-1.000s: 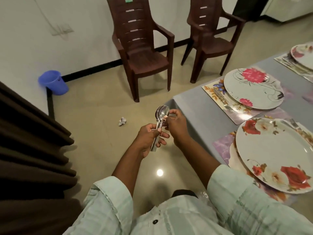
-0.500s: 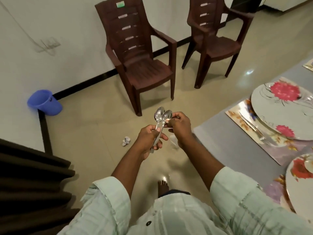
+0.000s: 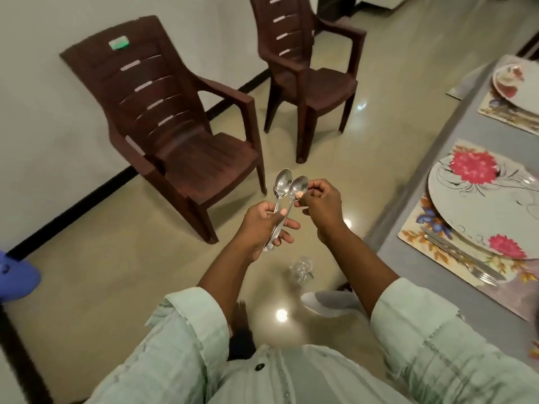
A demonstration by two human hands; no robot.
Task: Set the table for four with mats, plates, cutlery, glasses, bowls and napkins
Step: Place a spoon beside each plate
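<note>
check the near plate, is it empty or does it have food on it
Empty. The near plate shows only its printed red flowers, no food. It lies flat on a mat, with a knife and a fork beside it.

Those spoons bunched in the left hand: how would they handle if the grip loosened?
The spoons look like polished metal, so probably stiff and slippery against each other. The left hand holds only their handles, bowls fanned apart, so one may slide out. Likely sturdy if dropped.

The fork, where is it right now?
In the head view the fork lies at right on the floral mat, beside a knife along the near plate's left edge.
</note>
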